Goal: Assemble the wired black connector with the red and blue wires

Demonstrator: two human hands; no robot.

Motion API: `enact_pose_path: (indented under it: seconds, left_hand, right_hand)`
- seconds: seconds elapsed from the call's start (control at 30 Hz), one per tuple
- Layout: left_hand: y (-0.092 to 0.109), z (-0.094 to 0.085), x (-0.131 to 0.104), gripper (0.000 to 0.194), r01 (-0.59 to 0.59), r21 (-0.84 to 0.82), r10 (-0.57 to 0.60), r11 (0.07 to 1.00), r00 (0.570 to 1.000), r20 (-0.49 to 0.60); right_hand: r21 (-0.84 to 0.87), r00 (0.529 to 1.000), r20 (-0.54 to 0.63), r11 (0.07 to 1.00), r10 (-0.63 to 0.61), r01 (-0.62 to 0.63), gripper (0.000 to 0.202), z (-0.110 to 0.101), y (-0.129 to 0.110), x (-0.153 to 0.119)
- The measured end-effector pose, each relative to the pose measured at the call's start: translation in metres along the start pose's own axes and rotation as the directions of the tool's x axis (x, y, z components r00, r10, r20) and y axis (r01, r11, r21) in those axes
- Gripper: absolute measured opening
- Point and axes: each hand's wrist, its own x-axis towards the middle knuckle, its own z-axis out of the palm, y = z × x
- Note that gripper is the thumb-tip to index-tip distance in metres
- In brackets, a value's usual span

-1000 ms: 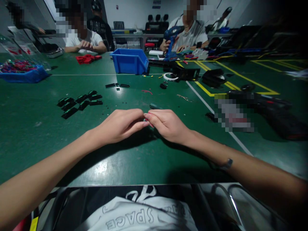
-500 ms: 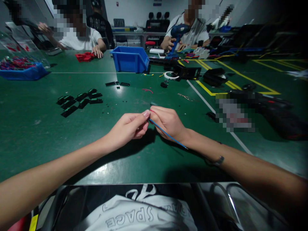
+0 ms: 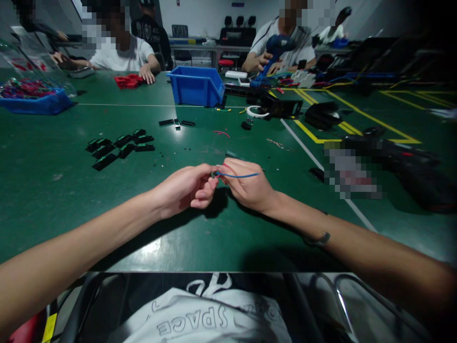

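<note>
Over the green table (image 3: pixel 185 243) my two hands meet at the fingertips. My left hand (image 3: pixel 191 188) pinches a small green part (image 3: pixel 214 175) between thumb and forefinger. A blue wire (image 3: pixel 241 176) runs from that part to the right, across the fingers of my right hand (image 3: pixel 250 183). A short piece of red wire (image 3: pixel 227 166) shows at the closed right fingers. A dark, slim thing (image 3: pixel 232 155) sticks out just beyond the right hand; what it is cannot be made out.
Several black pieces (image 3: pixel 103 162) lie at the left. Behind stand a blue bin (image 3: pixel 196 88), a red part (image 3: pixel 128 81) and a blue tray (image 3: pixel 39 104) of wires. A person's hand holds a blue drill (image 3: pixel 273 52). Black tools (image 3: pixel 410 166) lie right.
The blue wire has swung up from a downward slant to nearly level. My left fingers have shifted slightly, and the small green part now shows between them.
</note>
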Motion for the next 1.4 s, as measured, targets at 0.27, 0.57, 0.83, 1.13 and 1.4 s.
enact_pose_path:
  seconds: [0.27,0.57,0.83,1.13,1.4]
  left_hand:
    - [0.003,-0.020,0.001,0.035,-0.563,0.744,0.706,0.359,0.685,0.178]
    - [0.008,-0.043,0.003,0.022,-0.637,0.768,0.647,0.068,0.614,0.452]
    - [0.001,-0.037,0.006,0.029,-0.625,0.743,0.684,0.239,0.652,0.329]
    - [-0.004,-0.032,0.005,0.031,-0.583,0.766,0.670,0.270,0.685,0.286]
    - [-0.017,-0.009,0.006,0.044,-0.475,0.559,0.596,0.680,0.802,-0.044]
  right_hand:
    - [0.228,0.943,0.035,0.916,0.331,-0.330,0.039,-0.006,-0.012,0.003]
    - [0.397,0.893,0.164,0.800,0.420,-0.449,0.043,-0.010,-0.027,0.005]
    - [0.422,0.856,0.226,0.745,0.465,-0.516,0.046,-0.009,-0.026,0.006]
    - [0.437,0.870,0.264,0.752,0.417,-0.493,0.040,-0.008,-0.025,0.005]
    - [0.371,0.878,0.082,0.803,0.472,-0.467,0.045,0.001,-0.025,0.003]
